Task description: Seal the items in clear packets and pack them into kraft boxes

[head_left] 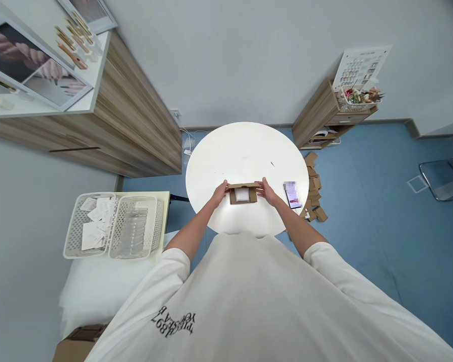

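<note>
A small brown cardboard box [232, 197] sits on the white round table [245, 146], its lid raised along the far side. Something white [242, 194] lies inside; its kind is too small to make out. My left hand [220, 191] grips the left end of the box by the lid. At the right end, my right hand [265, 190] holds the box with its fingers against the lid edge. A phone [293, 195] with a lit screen rests on the table, right of my right hand.
Several cardboard boxes [314, 188] are heaped on the floor right of the table. White baskets hold paper slips [94, 232] and clear plastic pieces [133, 232] at my left. A wooden cabinet [143, 110] stands back left, a smaller one [317, 113] back right.
</note>
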`<control>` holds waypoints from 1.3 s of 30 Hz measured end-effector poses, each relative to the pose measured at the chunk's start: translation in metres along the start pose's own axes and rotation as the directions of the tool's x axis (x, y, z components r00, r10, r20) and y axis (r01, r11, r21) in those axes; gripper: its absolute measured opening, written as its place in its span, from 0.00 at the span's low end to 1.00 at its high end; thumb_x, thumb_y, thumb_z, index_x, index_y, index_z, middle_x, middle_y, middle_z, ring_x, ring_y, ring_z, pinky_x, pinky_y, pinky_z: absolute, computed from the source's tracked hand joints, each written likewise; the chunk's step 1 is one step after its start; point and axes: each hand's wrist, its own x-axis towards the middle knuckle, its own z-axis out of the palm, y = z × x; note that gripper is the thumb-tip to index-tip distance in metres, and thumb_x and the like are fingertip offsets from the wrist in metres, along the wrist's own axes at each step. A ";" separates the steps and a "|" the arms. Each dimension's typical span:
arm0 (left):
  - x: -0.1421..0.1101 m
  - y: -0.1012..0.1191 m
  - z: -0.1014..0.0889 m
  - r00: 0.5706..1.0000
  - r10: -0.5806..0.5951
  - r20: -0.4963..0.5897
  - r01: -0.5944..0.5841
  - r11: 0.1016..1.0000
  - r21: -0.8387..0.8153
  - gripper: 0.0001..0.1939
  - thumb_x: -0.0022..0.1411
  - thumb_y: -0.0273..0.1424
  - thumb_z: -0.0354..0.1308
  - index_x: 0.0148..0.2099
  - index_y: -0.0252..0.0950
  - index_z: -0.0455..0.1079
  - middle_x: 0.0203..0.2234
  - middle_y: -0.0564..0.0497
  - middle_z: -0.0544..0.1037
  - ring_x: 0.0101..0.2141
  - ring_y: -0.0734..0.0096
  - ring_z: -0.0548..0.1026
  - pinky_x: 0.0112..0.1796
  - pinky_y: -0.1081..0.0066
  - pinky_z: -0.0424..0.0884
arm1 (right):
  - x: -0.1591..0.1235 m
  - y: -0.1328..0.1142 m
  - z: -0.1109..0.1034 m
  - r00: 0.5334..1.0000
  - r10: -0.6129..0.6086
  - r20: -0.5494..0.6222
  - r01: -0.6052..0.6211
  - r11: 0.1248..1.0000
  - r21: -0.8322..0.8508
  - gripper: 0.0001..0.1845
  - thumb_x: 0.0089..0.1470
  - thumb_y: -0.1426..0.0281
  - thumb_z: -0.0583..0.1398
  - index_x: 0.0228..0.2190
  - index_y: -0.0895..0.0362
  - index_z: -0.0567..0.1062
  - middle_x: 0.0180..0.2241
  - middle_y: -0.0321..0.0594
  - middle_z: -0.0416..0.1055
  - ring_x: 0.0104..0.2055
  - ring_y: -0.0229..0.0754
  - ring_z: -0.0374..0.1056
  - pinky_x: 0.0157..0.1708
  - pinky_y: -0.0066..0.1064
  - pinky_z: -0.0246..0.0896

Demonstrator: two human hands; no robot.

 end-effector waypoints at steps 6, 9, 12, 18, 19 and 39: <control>-0.008 -0.030 0.012 0.989 0.145 0.006 -0.139 0.939 0.313 0.17 0.66 0.42 0.56 0.52 0.41 0.73 0.52 0.47 0.77 0.53 0.57 0.74 0.53 0.61 0.70 | -0.002 0.030 0.005 0.996 -0.089 0.016 0.090 0.954 -0.287 0.29 0.63 0.47 0.54 0.53 0.53 0.76 0.58 0.45 0.71 0.59 0.50 0.66 0.60 0.42 0.60; -0.012 -0.048 0.019 0.982 0.189 0.023 -0.171 0.822 0.543 0.21 0.64 0.37 0.57 0.59 0.40 0.71 0.62 0.45 0.69 0.62 0.54 0.66 0.61 0.57 0.63 | 0.000 0.054 0.008 0.987 -0.162 -0.013 0.131 0.838 -0.529 0.25 0.60 0.54 0.59 0.54 0.53 0.76 0.63 0.47 0.63 0.65 0.51 0.59 0.65 0.44 0.53; -0.017 -0.062 0.022 0.982 0.176 0.063 -0.170 0.709 0.685 0.27 0.65 0.34 0.55 0.66 0.40 0.65 0.66 0.43 0.63 0.65 0.51 0.62 0.62 0.55 0.61 | 0.003 0.074 0.009 0.985 -0.172 -0.001 0.123 0.713 -0.690 0.26 0.60 0.58 0.60 0.57 0.52 0.74 0.66 0.48 0.57 0.67 0.54 0.56 0.65 0.46 0.52; -0.025 -0.071 0.025 0.976 0.187 0.113 -0.205 0.605 0.770 0.32 0.66 0.34 0.54 0.71 0.43 0.57 0.67 0.43 0.61 0.66 0.49 0.60 0.61 0.54 0.62 | 0.002 0.087 0.010 0.984 -0.175 0.024 0.121 0.568 -0.814 0.29 0.61 0.61 0.59 0.62 0.51 0.69 0.67 0.48 0.55 0.67 0.56 0.55 0.63 0.47 0.56; -0.026 -0.070 0.026 0.977 0.184 0.108 -0.199 0.605 0.771 0.33 0.66 0.35 0.55 0.72 0.43 0.56 0.67 0.43 0.60 0.65 0.49 0.60 0.61 0.54 0.62 | 0.001 0.086 0.011 0.984 -0.174 0.027 0.121 0.560 -0.819 0.29 0.61 0.61 0.59 0.62 0.51 0.68 0.67 0.49 0.55 0.67 0.56 0.55 0.62 0.46 0.56; -0.034 -0.013 0.026 0.959 0.268 -0.092 -0.195 0.860 0.471 0.49 0.54 0.27 0.62 0.74 0.45 0.44 0.60 0.42 0.68 0.59 0.53 0.69 0.60 0.56 0.60 | -0.023 0.022 0.022 0.947 -0.305 -0.098 0.184 0.769 -0.612 0.45 0.47 0.68 0.61 0.67 0.46 0.58 0.61 0.41 0.66 0.63 0.53 0.61 0.65 0.52 0.50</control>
